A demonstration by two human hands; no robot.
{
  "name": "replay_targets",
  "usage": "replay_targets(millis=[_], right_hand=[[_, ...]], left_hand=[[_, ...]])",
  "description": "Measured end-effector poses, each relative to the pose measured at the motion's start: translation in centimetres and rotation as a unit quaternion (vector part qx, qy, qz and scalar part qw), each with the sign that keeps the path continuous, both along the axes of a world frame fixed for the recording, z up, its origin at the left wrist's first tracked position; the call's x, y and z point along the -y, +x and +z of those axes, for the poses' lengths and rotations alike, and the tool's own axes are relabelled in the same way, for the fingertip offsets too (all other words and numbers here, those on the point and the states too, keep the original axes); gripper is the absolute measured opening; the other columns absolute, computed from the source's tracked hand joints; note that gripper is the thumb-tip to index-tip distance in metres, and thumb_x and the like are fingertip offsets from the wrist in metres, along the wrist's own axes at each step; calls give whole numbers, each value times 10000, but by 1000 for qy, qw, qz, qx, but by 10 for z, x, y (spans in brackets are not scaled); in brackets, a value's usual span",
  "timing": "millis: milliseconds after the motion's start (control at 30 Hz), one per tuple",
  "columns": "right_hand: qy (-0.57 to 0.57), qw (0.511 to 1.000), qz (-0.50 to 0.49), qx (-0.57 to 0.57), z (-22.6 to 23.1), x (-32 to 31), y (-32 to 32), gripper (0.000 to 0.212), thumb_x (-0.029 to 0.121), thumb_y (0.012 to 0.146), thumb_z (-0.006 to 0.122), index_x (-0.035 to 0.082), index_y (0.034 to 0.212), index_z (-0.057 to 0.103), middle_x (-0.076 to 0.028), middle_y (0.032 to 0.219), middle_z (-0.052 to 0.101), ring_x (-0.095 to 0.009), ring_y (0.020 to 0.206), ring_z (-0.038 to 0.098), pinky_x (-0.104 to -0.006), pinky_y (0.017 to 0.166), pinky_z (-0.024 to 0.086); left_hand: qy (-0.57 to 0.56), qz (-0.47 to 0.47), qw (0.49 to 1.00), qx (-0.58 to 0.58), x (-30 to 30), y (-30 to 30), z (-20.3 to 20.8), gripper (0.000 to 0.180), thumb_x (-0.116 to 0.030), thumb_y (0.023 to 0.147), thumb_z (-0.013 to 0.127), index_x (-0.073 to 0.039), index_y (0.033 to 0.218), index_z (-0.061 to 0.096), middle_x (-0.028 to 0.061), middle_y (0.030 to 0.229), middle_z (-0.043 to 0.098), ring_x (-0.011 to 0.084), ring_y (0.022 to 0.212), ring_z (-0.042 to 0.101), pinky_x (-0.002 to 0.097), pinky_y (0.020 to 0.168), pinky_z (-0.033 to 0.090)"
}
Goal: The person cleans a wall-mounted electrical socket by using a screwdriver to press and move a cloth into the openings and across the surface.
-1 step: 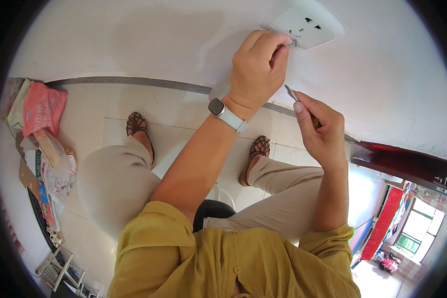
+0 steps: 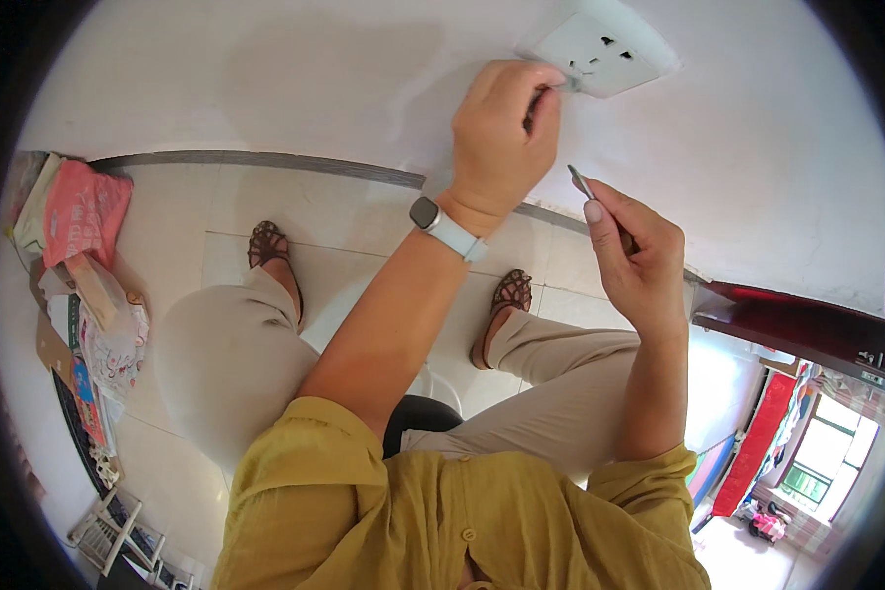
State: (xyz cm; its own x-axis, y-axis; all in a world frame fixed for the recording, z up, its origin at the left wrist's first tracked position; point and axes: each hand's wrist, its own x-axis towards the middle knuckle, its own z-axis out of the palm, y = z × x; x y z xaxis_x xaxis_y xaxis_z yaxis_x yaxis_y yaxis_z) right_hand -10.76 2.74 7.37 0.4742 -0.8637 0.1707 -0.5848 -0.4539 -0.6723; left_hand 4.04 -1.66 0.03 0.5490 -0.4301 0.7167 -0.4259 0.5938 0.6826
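Head view: right hand (image 2: 639,258) pinches a thin tool (image 2: 580,183), tip slanting up-left toward the socket (image 2: 599,51).

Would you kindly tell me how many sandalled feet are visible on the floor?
2: the left sandal beside the left knee, and the right sandal below the left hand. None seem hidden.

hands: 2 (image 2: 501,133) (image 2: 639,256); wall socket (image 2: 599,49): 1; thin tool (image 2: 582,183): 1; sandals: 2 (image 2: 265,241) (image 2: 509,292); wristwatch (image 2: 432,216): 1

White wall (image 2: 265,79), pale tiled floor (image 2: 177,226)
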Motion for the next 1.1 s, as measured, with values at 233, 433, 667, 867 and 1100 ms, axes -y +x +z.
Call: replay_targets(millis=[233,433,667,867,1100], right_hand=[[-25,1000,3,2,2,0,-8,194,53,871,601,12,1054,655,-28,597,499,-72,498,374,-208,466,324],[-5,1000,-10,1,6,-6,-14,199,43,867,602,10,1057,652,-35,597,495,-78,497,381,-219,462,327],[-19,999,23,-16,7,-1,-8,185,32,856,609,0,1034,652,-41,603,505,-90,498,389,-228,460,332],[-16,1000,10,-18,7,-2,-5,165,33,853,614,-4,1009,653,-43,598,495,-105,489,390,-236,458,329],[-46,999,14,-21,7,-1,-13,172,30,846,618,3,1011,659,-41,580,485,-107,478,383,-234,453,321]], left_hand=[[43,56,993,-89,-1,4,-6,124,40,768,641,-16,877,624,37,812,618,84,661,585,195,594,480],[29,35,981,-189,2,-12,-6,118,23,781,650,-24,887,626,12,803,613,59,660,571,195,587,480],[35,7,998,-55,6,-42,-5,117,13,782,655,-37,884,628,4,819,602,58,620,540,195,544,452],[44,41,986,-155,4,-26,-9,108,-9,786,673,-22,876,614,5,800,593,53,600,512,183,533,426],[33,46,976,-212,2,-19,-6,160,-22,820,665,-8,947,569,22,801,607,46,667,552,170,605,452]])
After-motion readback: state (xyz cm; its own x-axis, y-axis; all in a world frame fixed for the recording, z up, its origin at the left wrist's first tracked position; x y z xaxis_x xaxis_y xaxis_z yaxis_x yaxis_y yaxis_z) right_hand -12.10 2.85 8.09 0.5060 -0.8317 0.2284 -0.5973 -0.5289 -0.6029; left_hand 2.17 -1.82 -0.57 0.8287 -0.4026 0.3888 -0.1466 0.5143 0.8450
